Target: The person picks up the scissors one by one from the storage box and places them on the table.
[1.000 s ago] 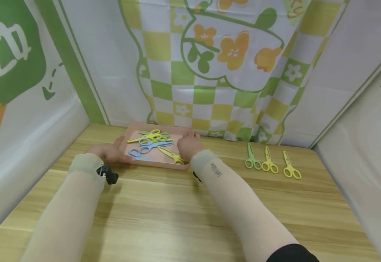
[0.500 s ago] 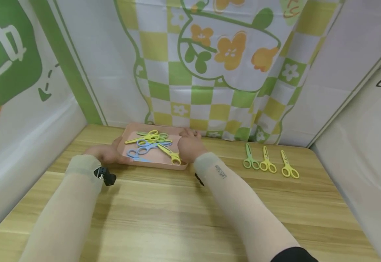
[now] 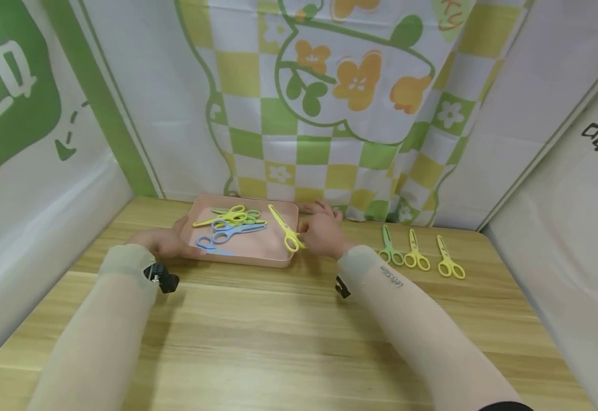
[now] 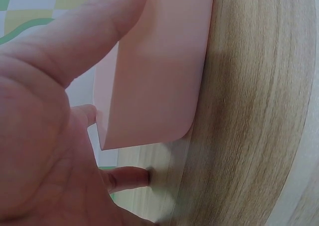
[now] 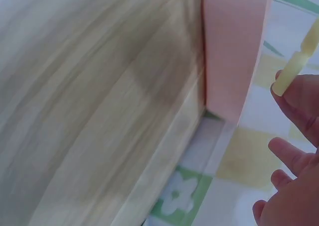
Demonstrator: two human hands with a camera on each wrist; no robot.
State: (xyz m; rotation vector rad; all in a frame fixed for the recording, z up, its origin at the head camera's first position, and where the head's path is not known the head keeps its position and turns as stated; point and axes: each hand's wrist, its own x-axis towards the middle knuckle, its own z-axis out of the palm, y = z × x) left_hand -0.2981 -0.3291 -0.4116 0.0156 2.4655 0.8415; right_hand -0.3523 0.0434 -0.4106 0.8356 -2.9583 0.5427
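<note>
My right hand (image 3: 324, 233) pinches a pair of yellow scissors (image 3: 281, 221) by the handle, over the right rim of a shallow pink tray (image 3: 244, 260). In the right wrist view the handle (image 5: 291, 71) shows between thumb and finger, raised above the tray wall (image 5: 232, 47); the other fingers stand apart. At the tray's front left corner is my left hand (image 3: 167, 242), its thumb stretched along the rim and its fingers spread beside the wall (image 4: 154, 81). Inside the tray lie blue scissors (image 3: 238, 229), yellow scissors (image 3: 231, 215) and green scissors (image 3: 253, 217), some overlapping.
On the wooden table (image 3: 257, 331), right of the tray, green scissors (image 3: 387, 240) and two yellow pairs (image 3: 414, 246) (image 3: 445, 254) lie in a row, blades pointing away. A checked fabric backdrop (image 3: 324, 148) hangs directly behind; white printed panels (image 3: 540, 142) flank both sides.
My right hand has taken the yellow scissors from the right part of the tray, raised them and moved right past the rim. The left hand stays at the tray corner.
</note>
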